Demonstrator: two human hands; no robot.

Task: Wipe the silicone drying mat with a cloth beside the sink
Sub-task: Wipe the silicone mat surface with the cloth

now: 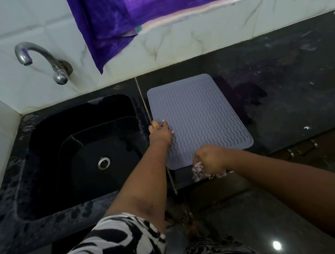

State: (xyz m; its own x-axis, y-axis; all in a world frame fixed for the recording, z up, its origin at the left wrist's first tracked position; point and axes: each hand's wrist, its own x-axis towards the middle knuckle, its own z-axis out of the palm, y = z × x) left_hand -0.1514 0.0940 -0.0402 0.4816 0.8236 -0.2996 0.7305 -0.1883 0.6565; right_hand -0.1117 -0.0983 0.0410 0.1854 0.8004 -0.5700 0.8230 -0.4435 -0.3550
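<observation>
Pinning the silicone drying mat (200, 119) at its 9 o'clock edge, left hand (160, 130) lies flat, fingers spread, holding nothing. Right hand (210, 160) grip fisted round cloth (204, 174) at mat's 6 o'clock corner. Mat on counter (294, 84) beside sink (78, 148), long axis running 12 to 6; right hand nearer for the wipe.

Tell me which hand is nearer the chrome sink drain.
Left. The left hand rests on the grey silicone mat's sink-side edge; the right hand grips a cloth farther from the drain.
</observation>
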